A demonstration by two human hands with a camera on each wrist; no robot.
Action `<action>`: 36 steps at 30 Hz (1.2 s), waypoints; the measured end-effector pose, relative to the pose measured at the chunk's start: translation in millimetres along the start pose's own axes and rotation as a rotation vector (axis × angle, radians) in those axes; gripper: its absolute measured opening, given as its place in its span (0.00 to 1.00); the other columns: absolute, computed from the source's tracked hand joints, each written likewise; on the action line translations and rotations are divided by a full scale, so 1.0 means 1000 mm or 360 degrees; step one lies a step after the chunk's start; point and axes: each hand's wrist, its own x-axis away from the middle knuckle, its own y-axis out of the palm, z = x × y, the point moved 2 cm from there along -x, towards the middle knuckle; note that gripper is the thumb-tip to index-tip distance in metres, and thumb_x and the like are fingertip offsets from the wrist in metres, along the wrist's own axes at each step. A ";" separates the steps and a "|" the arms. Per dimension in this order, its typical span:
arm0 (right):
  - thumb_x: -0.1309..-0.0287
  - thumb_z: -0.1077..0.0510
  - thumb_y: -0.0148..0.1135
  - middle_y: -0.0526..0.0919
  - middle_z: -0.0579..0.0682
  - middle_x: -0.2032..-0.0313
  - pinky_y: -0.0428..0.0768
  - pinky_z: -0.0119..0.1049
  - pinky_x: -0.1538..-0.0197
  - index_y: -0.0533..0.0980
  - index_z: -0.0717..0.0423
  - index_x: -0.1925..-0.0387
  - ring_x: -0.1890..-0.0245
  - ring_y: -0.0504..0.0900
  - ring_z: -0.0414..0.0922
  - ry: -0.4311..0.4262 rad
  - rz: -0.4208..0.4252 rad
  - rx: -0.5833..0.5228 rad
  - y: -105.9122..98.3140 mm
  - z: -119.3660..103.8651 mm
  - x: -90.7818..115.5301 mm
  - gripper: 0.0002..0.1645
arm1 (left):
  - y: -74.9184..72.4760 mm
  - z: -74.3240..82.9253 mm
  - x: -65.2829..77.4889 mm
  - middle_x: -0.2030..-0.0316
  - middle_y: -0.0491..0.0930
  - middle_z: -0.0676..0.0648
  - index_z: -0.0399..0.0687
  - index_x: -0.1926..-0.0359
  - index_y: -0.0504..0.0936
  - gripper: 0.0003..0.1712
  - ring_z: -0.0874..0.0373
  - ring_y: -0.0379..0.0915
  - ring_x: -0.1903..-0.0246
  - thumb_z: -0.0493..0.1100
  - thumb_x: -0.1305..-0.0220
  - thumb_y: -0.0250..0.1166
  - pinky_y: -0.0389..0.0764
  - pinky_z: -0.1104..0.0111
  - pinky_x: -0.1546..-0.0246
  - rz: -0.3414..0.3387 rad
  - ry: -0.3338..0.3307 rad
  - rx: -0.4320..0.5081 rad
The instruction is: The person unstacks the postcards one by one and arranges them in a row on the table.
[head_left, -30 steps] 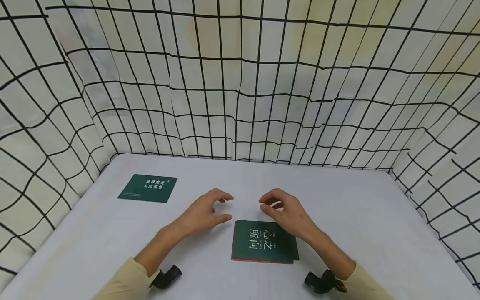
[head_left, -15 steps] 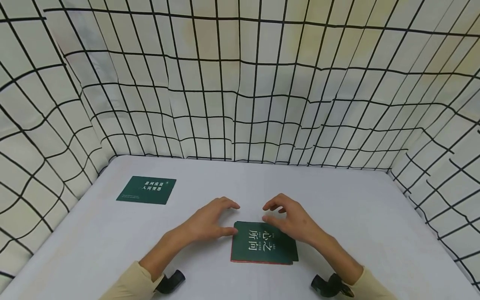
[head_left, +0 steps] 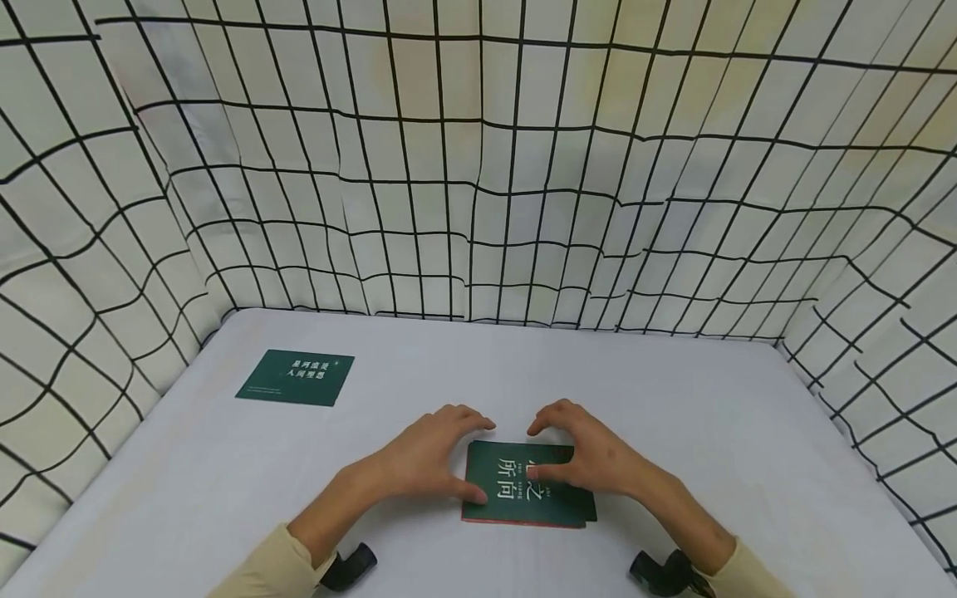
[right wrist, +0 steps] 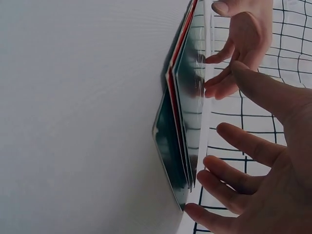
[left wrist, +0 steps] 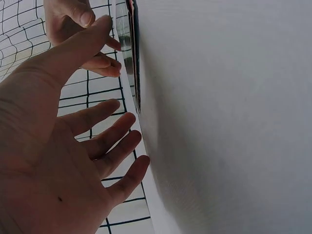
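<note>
A loose stack of dark green cards [head_left: 516,508] with white Chinese lettering lies on the white table; a red edge shows beneath the top card. My left hand [head_left: 424,455], fingers spread, hovers at the stack's left side, its thumb overlapping the left edge. From the right, my right hand [head_left: 601,455] reaches over the stack, the thumb covering part of the lettering and the fingers bent past the far edge. Seen edge-on in the right wrist view, several cards [right wrist: 187,112] sit unevenly, the lowest sticking out. Neither hand holds anything.
Another dark green card [head_left: 295,378] with white lettering lies flat at the table's back left. A white backing with a black grid net [head_left: 478,208] rises behind and at both sides of the table [head_left: 710,432]. Black wrist cameras [head_left: 351,567] hang beneath the sleeves.
Both hands have moved toward the near side and now reach over the stack. My left hand has also shifted right, and its thumb now overlaps the cards. The stack has stayed in place.
</note>
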 end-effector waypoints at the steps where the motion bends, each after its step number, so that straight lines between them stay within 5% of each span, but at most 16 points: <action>1: 0.47 0.42 0.80 0.78 0.51 0.37 0.77 0.60 0.32 0.82 0.47 0.46 0.32 0.73 0.54 -0.0005 -0.0018 0.0009 0.000 0.000 0.000 0.29 | 0.000 0.001 0.000 0.33 0.76 0.46 0.52 0.30 0.76 0.49 0.47 0.71 0.33 0.61 0.51 0.82 0.74 0.43 0.32 -0.0007 0.0009 -0.0029; 18: 0.59 0.37 0.85 0.74 0.49 0.32 0.80 0.54 0.34 0.77 0.45 0.40 0.34 0.75 0.50 -0.0083 -0.0193 0.0319 0.010 -0.011 0.006 0.45 | 0.004 0.007 0.003 0.34 0.75 0.51 0.53 0.29 0.74 0.52 0.54 0.68 0.32 0.62 0.53 0.84 0.75 0.51 0.37 -0.0011 0.0096 -0.0206; 36: 0.54 0.40 0.84 0.75 0.46 0.33 0.82 0.51 0.35 0.78 0.43 0.40 0.37 0.77 0.47 -0.0140 -0.0231 0.0416 0.009 -0.016 0.011 0.40 | 0.005 0.011 -0.001 0.36 0.77 0.49 0.49 0.31 0.76 0.47 0.51 0.69 0.33 0.59 0.50 0.82 0.76 0.48 0.37 -0.0008 0.0069 -0.0214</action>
